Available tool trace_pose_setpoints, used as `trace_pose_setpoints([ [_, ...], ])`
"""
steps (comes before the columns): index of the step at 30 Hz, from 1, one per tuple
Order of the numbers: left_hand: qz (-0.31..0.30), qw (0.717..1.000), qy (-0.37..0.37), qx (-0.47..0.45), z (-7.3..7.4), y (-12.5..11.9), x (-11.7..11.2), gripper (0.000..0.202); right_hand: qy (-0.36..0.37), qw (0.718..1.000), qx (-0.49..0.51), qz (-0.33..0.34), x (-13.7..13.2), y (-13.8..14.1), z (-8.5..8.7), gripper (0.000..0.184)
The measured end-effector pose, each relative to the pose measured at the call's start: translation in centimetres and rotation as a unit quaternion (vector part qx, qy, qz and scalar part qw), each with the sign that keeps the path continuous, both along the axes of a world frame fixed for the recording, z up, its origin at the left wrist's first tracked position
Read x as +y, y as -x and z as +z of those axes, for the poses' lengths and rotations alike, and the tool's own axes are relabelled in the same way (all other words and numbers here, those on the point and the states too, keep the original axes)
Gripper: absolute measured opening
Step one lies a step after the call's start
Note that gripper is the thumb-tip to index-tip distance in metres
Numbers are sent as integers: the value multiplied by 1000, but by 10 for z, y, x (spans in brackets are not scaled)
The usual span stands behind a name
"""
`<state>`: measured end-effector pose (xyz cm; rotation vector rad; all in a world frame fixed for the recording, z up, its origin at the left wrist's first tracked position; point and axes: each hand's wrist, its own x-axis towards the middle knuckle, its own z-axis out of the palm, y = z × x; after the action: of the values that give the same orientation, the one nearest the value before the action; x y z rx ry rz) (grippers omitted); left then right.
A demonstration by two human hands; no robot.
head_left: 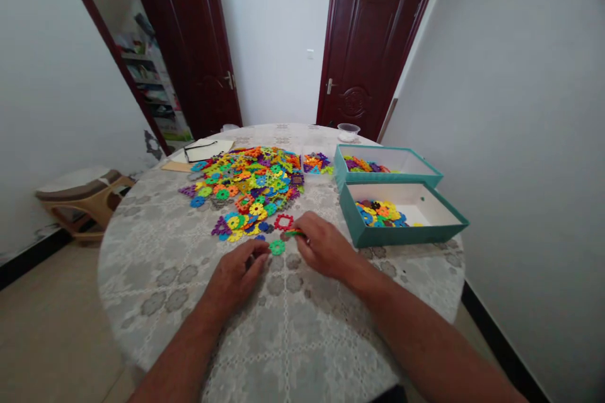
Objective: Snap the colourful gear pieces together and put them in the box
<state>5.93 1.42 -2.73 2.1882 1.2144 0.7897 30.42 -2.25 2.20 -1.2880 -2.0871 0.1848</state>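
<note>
Several thin flower-shaped plastic discs, green and orange edges showing, are pinched between the thumb and fingers of my right hand. My left hand rests low over the tablecloth with its fingers curled inward. Its fingertips meet the left edge of a green flower-shaped disc; whether they grip anything is hidden. Just beyond the hands lies a red square frame piece. A small group of yellow and blue discs, with a purple triangular piece, lies ahead of my left hand.
A large heap of mixed colourful pieces covers the table's far middle. Two teal boxes with pieces inside stand at the right, beside a clear tray of pieces. Glasses lie on paper at the back left; a clear bowl stands behind.
</note>
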Motion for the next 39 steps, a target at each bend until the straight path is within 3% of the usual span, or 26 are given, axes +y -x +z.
trace_pose_setpoints([
  [5,154,988,-28,-18,4,1,1,25,-141,965,-68,-208,3,-65,20,19],
  [9,168,985,-21,-40,5,3,0,27,-134,931,-121,-317,8,-110,9,24],
  [12,168,985,-13,-44,5,3,-1,28,-122,916,-143,-354,9,-124,1,28],
  [16,146,989,-19,-30,3,2,-2,27,-161,928,-109,-319,10,-111,6,28],
  [19,98,994,-49,-13,-3,1,-2,28,-170,957,-75,-223,11,-79,8,26],
  [22,36,993,-109,-1,-14,1,0,32,-101,984,-89,-113,9,-37,-3,27],
  [25,-10,985,-170,20,-21,-1,1,34,2,988,-143,-52,10,-1,-22,28],
  [28,-24,981,-179,68,-20,-5,1,32,78,976,-196,-49,18,18,-39,27],
  [31,-20,979,-161,125,-14,-9,-1,28,110,969,-212,-65,28,23,-48,25],
  [39,10,971,-121,205,-3,-17,-4,25,157,976,-136,-68,28,13,-39,12],
])
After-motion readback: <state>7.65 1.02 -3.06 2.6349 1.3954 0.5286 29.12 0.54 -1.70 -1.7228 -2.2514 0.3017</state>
